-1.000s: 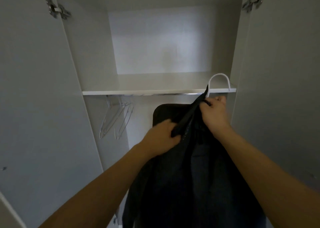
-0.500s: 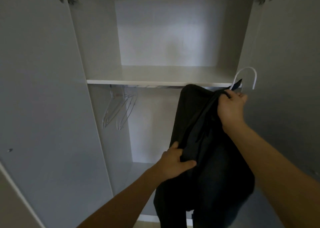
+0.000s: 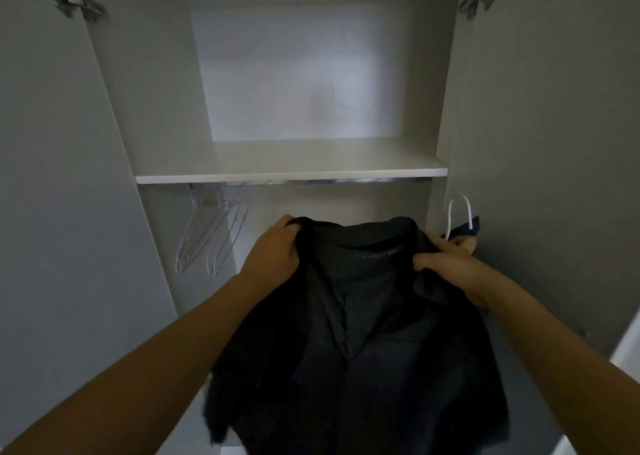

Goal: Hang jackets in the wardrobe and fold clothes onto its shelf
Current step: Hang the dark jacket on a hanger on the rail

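Left hand (image 3: pixel 273 252): I have it clenched on the left shoulder of the dark jacket (image 3: pixel 363 333), fingers curled into the cloth, to spread the garment wide.
Right hand (image 3: pixel 446 264): it pinches the right shoulder and collar, and seems to hold the white hanger (image 3: pixel 459 217) too (only the hook shows, beside the right wall).
Jacket: held up in front of the wardrobe, below the shelf (image 3: pixel 291 176), front facing me, not yet on the rail (image 3: pixel 311 182); I judge the hanger isn't seated in both shoulders.
Why held so: a shoulder in each hand keeps the collar open, so the hanger can be settled before hooking.
Around: clear hangers (image 3: pixel 211 236) hang at the rail's left end; hinges show on both open doors.
In the way: the shelf edge sits just above the rail, so the hook must come in from underneath.
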### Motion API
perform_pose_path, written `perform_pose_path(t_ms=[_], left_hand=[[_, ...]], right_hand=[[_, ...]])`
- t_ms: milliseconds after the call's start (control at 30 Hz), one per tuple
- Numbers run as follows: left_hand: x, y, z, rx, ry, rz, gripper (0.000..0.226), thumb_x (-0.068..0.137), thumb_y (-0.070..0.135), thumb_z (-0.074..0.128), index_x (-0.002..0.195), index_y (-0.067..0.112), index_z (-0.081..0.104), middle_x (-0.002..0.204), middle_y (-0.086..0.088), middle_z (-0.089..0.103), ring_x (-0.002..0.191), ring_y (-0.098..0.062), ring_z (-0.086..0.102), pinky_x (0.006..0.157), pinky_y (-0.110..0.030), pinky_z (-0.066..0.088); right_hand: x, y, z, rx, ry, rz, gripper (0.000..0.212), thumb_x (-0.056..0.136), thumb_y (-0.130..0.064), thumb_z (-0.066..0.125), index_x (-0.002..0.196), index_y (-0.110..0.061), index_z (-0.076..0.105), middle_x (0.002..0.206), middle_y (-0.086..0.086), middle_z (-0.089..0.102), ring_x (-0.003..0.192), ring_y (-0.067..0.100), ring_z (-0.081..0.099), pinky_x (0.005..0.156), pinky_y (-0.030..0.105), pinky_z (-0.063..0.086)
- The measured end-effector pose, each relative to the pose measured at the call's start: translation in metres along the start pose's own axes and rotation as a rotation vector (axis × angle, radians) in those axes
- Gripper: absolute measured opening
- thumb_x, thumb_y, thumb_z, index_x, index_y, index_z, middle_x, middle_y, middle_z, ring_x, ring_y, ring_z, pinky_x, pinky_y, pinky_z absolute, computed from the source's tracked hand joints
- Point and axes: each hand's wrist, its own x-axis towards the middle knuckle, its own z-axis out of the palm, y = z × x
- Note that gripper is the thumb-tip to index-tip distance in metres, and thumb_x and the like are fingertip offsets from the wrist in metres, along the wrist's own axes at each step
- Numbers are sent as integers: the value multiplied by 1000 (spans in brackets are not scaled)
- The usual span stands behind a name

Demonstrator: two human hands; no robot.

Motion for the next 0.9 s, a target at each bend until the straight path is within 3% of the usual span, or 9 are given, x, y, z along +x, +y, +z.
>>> perform_pose_path(t_ms=[67,133,267,400,433,500,567,800,900], left_hand=[[16,11,-17,140,-105,199,35,90,6,43,118,2,63,109,-16,59,91,-30,60,81,-38,51],[27,23,-29,247,-153,298,44,89,4,45,131,6,57,116,-18,58,102,-35,59,84,-43,52],[37,38,-42,366,-127,420,53,87,10,46,140,12,50,128,-18,56,108,-38,57,81,-46,54],[38,43,-49,417,-86,454,56,86,9,50,142,14,47,151,-10,40,117,-35,57,78,-42,56],[37,44,-49,422,-89,464,59,82,4,56,140,13,50,151,-10,39,114,-36,59,75,-43,57],[34,47,-48,444,-103,517,62,73,-3,65,132,10,58,147,-12,46,101,-37,65,66,-43,58],[32,50,-47,486,-145,563,58,73,-1,66,129,13,61,145,-8,49,92,-35,66,58,-40,57],[34,56,-41,498,-204,686,44,79,6,58,122,16,64,135,-6,57,80,-29,64,50,-36,52],[36,56,-34,451,-203,610,39,85,11,59,124,12,61,128,-8,57,82,-28,64,54,-38,53]], right_hand=[[-1,5,8,127,30,-36,42,57,-73,70,91,-50,64,119,-13,14,106,13,38,97,24,34],[6,9,17,201,202,-99,62,55,-88,59,84,-34,65,117,-12,17,104,12,41,102,24,30],[13,5,24,66,477,-196,38,88,-51,60,68,-19,60,113,-3,22,94,17,47,104,27,33],[10,5,27,-185,542,-289,14,82,-26,67,81,-16,56,109,-1,24,84,18,45,91,29,43],[7,4,29,-235,543,-316,15,81,-21,66,93,-17,57,109,-1,23,85,20,45,90,30,45],[4,1,33,-347,518,-371,49,80,-9,60,125,-27,52,111,1,21,90,26,43,90,35,45],[3,-5,39,-449,472,-418,67,81,-4,54,137,-39,47,119,2,20,103,31,40,93,39,46],[15,-9,35,-238,379,-540,58,85,6,51,93,-47,72,106,-13,19,109,14,30,103,20,25],[13,-15,37,4,219,-478,33,76,-22,61,62,-51,68,100,-19,26,107,10,38,96,15,29]])
